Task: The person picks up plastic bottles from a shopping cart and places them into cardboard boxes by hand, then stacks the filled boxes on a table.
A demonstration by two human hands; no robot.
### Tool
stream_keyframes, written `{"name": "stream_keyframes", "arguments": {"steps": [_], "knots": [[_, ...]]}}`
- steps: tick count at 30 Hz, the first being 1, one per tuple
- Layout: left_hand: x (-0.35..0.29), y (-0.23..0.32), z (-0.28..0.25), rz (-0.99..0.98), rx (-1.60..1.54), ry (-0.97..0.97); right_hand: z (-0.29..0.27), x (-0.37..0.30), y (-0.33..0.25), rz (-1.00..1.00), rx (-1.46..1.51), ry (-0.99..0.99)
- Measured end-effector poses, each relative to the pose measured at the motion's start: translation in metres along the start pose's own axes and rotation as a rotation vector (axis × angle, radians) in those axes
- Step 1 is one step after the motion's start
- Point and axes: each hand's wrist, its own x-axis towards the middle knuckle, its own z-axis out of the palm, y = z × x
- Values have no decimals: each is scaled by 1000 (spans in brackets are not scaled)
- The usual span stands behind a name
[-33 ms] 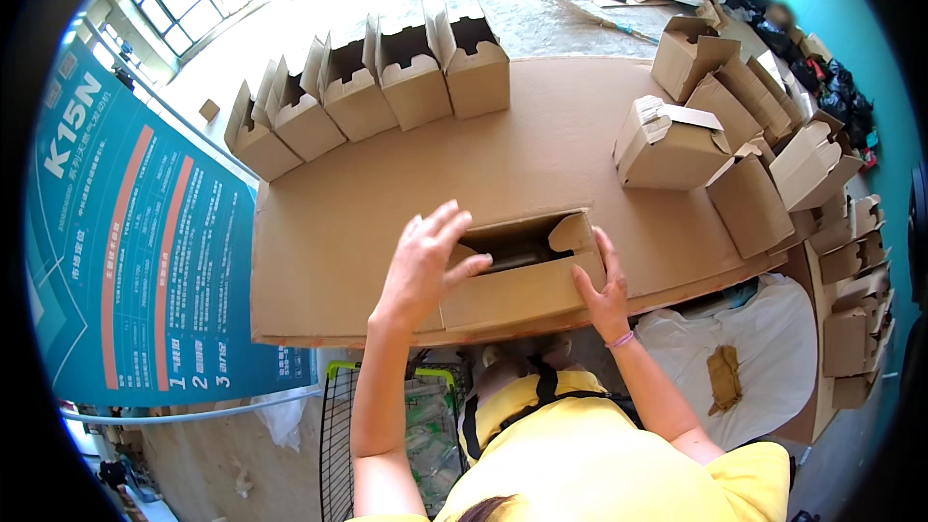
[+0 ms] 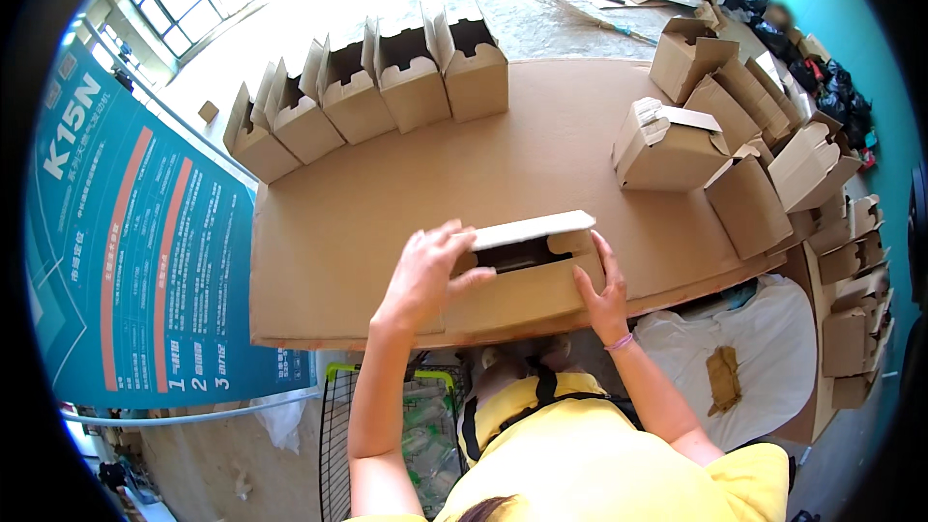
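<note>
A brown cardboard box [image 2: 522, 298] lies at the near edge of the table, its long opening facing up. The box's far flap [image 2: 535, 230] leans partway over the opening, and the inside is dark; something greyish shows faintly in it, too unclear to name. At the left end is my left hand [image 2: 425, 271], open, with its fingertips by the flap and the thumb stretched toward the opening. My right hand [image 2: 605, 288] clasps the right end, thumb on the near face and fingers along the end wall.
A cardboard-covered table [image 2: 387, 193] bears a row of open boxes [image 2: 416, 82] at the far left. More boxes [image 2: 672, 147] crowd the right side. Below the near edge stands a wire cart [image 2: 338, 435]; a blue banner [image 2: 145, 251] rises at left.
The far flap has tipped toward me and now partly covers the opening. My left fingers have come down a little with it; my right hand stays at the right end.
</note>
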Motion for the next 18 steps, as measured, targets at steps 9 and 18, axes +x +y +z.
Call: {"name": "stream_keyframes", "arguments": {"steps": [9, 18], "knots": [[-29, 15, 14, 130, 246, -142, 9, 17, 14, -78, -99, 88], [-58, 28, 38, 101, 174, -66, 33, 87, 36, -114, 87, 4]]}}
